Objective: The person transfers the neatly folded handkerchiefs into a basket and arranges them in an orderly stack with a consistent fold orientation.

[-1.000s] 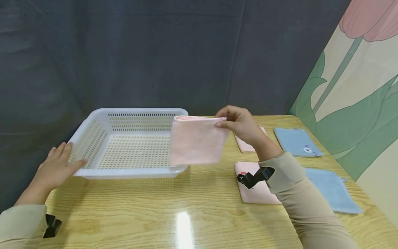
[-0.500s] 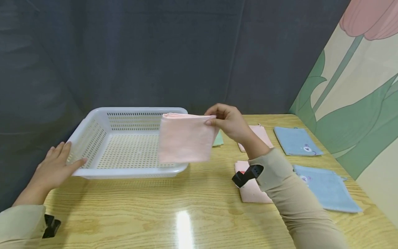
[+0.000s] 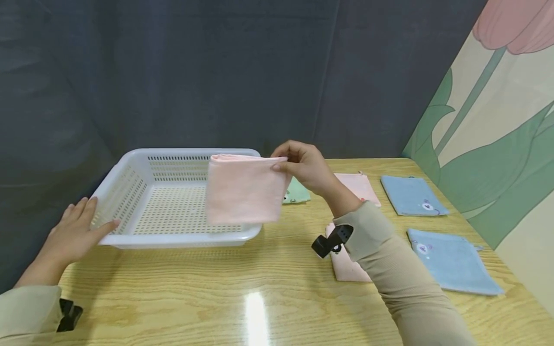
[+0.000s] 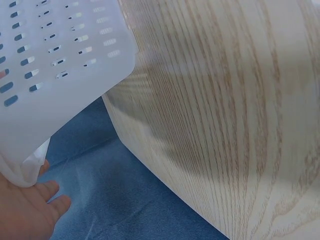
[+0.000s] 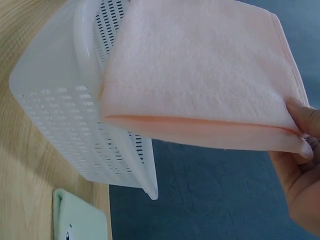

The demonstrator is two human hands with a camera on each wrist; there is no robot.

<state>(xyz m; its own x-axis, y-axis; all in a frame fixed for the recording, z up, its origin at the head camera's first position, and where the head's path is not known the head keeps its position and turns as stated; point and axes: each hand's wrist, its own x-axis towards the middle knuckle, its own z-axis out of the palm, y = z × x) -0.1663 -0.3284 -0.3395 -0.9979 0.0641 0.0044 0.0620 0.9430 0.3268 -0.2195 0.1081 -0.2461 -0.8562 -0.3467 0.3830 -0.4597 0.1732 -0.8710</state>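
Cloth hangs pinched in the right hand at the right end of the basket; the left hand, fingers extended, rests on the left rim. Loading seems underway; next calls for lowering.

Basket on table, cloths to right, curtain behind

My tan sleeves end in pale cuffs; black wrist cameras sit at eight and five o'clock.
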